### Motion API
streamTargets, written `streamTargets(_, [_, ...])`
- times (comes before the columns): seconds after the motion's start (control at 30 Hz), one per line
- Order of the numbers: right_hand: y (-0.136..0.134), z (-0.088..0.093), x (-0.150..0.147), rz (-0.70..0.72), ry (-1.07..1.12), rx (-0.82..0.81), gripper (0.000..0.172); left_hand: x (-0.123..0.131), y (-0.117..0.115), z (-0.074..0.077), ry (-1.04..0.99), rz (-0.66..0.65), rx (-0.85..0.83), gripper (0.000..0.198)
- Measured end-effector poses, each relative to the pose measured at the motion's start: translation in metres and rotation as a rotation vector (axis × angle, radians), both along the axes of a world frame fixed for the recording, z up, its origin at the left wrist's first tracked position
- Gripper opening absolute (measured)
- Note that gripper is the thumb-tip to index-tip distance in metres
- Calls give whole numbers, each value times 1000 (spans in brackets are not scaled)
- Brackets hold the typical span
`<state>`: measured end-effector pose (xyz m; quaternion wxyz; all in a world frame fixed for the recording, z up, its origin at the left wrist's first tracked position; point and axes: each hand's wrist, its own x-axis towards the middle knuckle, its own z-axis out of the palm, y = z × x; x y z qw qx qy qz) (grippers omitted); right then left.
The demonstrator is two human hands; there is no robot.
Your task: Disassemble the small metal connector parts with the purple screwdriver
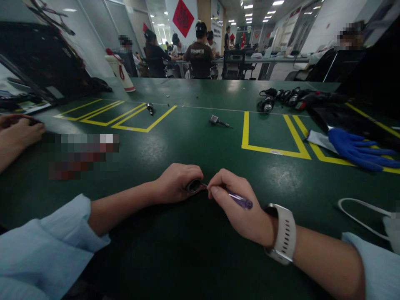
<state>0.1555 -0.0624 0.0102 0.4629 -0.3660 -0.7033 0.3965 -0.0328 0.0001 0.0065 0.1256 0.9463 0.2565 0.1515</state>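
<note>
Screwdriver (239, 199) tip meets a small dark part (193, 185) near the tabletop's (193, 137) near edge, left hand (178, 183) fingers closed round the part, right hand (237, 208) fingers pinching the purple handle: seemingly a screw-turning step, needing a steady hold.

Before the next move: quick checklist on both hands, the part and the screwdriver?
1. Left hand closed around the round metal part: ok.
2. Right hand pinching the purple screwdriver: ok.
3. Screwdriver tip reaches the part: ok.
4. Tip seated in a screw head: cannot tell, too small.
5. Both hands resting on the green table: ok.
6. Co-worker's hand well apart from the part: ok.
</note>
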Motion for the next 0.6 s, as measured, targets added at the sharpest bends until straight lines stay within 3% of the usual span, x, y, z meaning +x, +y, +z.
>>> streamTargets(0.2, [11, -7, 0, 37, 313, -365, 13, 0, 3, -1, -36, -2, -89, 16])
streamTargets(0.27, [9, -8, 0, 43, 314, -333, 12, 0, 3, 0, -46, 18, -112, 18])
streamTargets(0.47, [-6, -3, -1, 3, -75, 134, 13, 1, 1, -2, 2, 69, -58, 17])
streamTargets(0.53, [-5, -2, -1, -1, -53, 97, 14, 2, 0, -2, 17, 70, -31, 17])
streamTargets(0.6, [-1, -3, -1, -3, 50, -47, 16, 2, 0, -2, 17, 68, -34, 18])
